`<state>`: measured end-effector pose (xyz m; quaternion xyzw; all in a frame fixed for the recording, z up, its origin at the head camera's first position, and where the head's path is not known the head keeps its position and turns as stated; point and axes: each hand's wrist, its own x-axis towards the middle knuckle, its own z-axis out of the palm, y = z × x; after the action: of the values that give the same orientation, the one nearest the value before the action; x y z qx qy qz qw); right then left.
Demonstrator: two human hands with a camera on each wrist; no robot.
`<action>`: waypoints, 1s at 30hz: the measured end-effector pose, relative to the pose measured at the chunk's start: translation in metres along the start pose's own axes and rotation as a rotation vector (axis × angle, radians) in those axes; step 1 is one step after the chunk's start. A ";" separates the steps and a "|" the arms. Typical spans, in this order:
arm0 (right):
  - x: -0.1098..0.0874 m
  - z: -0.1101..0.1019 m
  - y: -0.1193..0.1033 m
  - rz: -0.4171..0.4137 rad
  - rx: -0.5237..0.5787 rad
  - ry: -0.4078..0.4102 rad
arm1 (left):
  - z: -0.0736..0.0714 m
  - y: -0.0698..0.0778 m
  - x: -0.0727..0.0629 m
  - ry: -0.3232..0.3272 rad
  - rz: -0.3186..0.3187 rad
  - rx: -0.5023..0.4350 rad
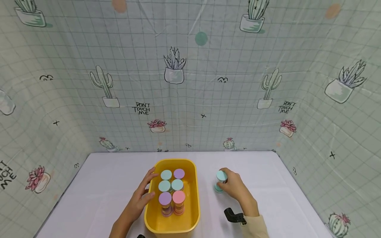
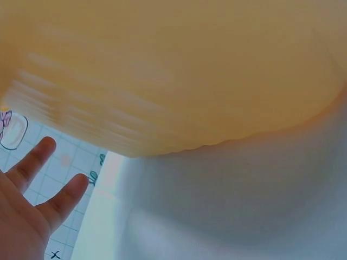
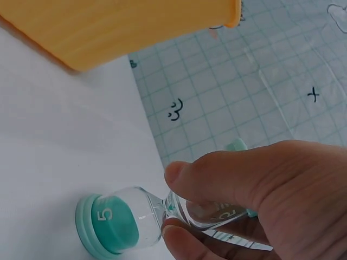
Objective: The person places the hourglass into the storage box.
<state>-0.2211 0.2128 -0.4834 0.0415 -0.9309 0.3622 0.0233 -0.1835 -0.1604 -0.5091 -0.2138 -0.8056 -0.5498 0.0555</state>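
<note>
My right hand [image 1: 235, 185] pinches a sand timer [image 1: 221, 176] with mint-green caps by its glass, right of the yellow bin [image 1: 197, 198]. In the right wrist view, the thumb and a finger grip it near the narrow waist, and teal sand [image 3: 116, 225] fills much of the end bulb beside a "5". It is upright, at or just over the table; contact is hard to tell. My left hand [image 1: 138, 200] rests at the bin's left rim, fingers spread. Inside the bin stand several more timers, including a pink-capped one [image 1: 179, 197] and a purple-capped one [image 1: 165, 198].
A white cloth [image 1: 98, 191] covers the table. Fabric with a grid and cactus prints [image 1: 202, 96] hangs behind and along both sides. A black strap piece [image 1: 233, 216] sticks out from my right wrist.
</note>
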 end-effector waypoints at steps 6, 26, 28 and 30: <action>0.000 0.000 0.000 0.024 0.019 0.003 | -0.002 0.002 0.001 -0.011 -0.015 0.000; -0.010 -0.009 -0.010 0.007 -0.017 0.007 | 0.001 0.002 -0.004 0.008 -0.058 -0.027; -0.010 -0.011 -0.012 -0.004 -0.027 0.008 | 0.000 0.002 -0.002 0.004 -0.047 -0.022; -0.008 -0.012 -0.014 -0.010 -0.034 0.013 | -0.001 0.001 0.000 0.000 -0.029 -0.018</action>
<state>-0.2117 0.2113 -0.4659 0.0433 -0.9366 0.3462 0.0320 -0.1832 -0.1606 -0.5075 -0.2024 -0.8037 -0.5577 0.0457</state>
